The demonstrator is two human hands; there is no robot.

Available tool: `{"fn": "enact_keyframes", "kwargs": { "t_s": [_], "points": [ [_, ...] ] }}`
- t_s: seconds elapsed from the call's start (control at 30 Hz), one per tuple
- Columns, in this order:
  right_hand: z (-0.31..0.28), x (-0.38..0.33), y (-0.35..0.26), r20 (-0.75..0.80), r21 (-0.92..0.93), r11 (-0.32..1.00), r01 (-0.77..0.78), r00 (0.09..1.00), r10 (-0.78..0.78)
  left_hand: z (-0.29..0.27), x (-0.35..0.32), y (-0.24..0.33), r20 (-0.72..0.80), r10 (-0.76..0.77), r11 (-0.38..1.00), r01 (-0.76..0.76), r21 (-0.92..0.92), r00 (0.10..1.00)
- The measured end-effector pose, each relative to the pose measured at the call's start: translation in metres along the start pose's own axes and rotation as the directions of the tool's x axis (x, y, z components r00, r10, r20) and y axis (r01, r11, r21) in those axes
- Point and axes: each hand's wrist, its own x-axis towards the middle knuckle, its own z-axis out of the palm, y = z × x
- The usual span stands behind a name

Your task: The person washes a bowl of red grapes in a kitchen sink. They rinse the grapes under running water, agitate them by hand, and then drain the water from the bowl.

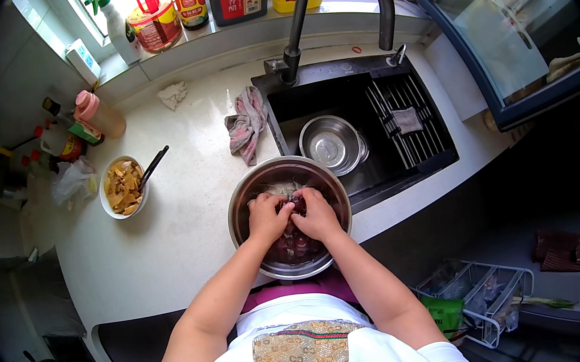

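Observation:
A steel bowl (pixel 238 217) stands at the counter's front edge, close to my body. Dark red, glossy pieces (pixel 291 248) lie in it, seemingly in liquid; their exact kind cannot be made out. My left hand (pixel 268 219) and my right hand (pixel 318 215) are both inside the bowl. Their fingers curl inward and the thumbs nearly meet over a dark red piece (pixel 298 203) pinched between them. Something pale shows in the bowl just beyond my fingertips. The lower parts of several fingers are hidden among the contents.
Right of the bowl is a black sink (pixel 371 188) holding a steel pot (pixel 330 145), under a dark faucet (pixel 384 7). A rumpled cloth (pixel 248 126) lies by the sink. Leftward stands a white bowl (pixel 108 201) of brownish slices with a dark-handled utensil. An open window (pixel 510 20) juts in at right.

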Motion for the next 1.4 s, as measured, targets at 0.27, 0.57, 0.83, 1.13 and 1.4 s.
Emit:
{"fn": "enact_keyframes", "kwargs": {
  "t_s": [0.27,0.57,0.83,1.13,1.4],
  "points": [
    [-0.011,-0.013,-0.001,0.027,-0.101,0.989,0.105,0.994,-0.102,-0.022,-0.003,0.009,0.128,-0.066,0.993,0.077,-0.088,0.990],
    [-0.026,-0.020,-0.004,0.107,-0.152,0.981,0.119,0.989,-0.104,-0.027,-0.006,0.008,0.154,-0.050,0.998,0.057,-0.037,0.987],
    [-0.029,-0.025,-0.018,0.318,-0.546,0.779,0.307,0.937,-0.146,-0.041,-0.010,0.045,0.349,-0.072,0.941,-0.052,0.333,0.935],
    [-0.058,-0.001,-0.006,0.211,-0.305,0.877,0.371,0.924,-0.318,-0.038,-0.016,0.057,-0.201,0.019,0.988,0.012,0.151,0.979],
    [-0.059,0.003,0.007,0.290,-0.242,0.733,0.635,0.769,-0.570,-0.038,-0.029,0.060,-0.257,0.072,0.993,-0.046,0.109,0.964]
  ]
}}
